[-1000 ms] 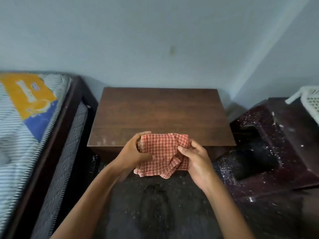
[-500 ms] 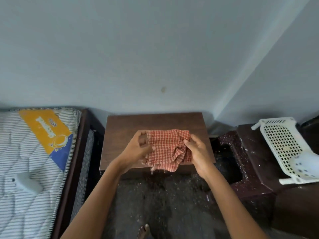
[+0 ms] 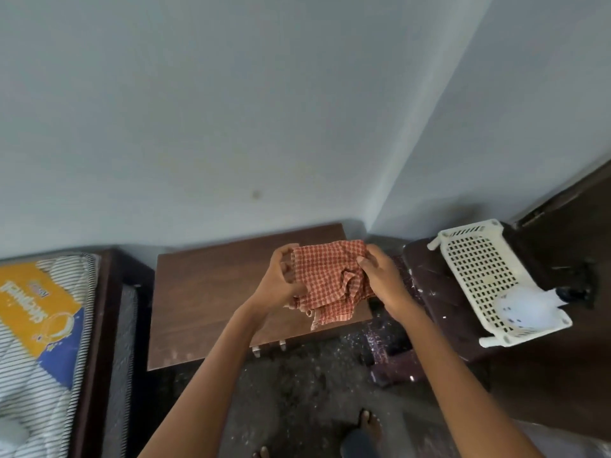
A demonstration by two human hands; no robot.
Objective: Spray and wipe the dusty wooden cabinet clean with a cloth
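Note:
A low brown wooden cabinet (image 3: 211,292) stands against the wall, with pale dust marks near its front left edge. Above its right half I hold a crumpled orange-and-white checked cloth (image 3: 327,279) between both hands. My left hand (image 3: 281,282) grips the cloth's left edge with curled fingers. My right hand (image 3: 380,279) pinches the right edge. Loose folds of the cloth hang down between them. No spray bottle can be identified for certain.
A bed with a striped mattress (image 3: 36,342) and a dark frame lies to the left. On the right, a white perforated plastic basket (image 3: 489,276) sits on a dark speckled stand (image 3: 439,292). The floor (image 3: 291,391) is dark and dusty, and my bare feet show below.
The view has pulled back and tilted, so the cabinet looks smaller and lower. Both hands keep hold of the cloth and now sit over the cabinet's right half.

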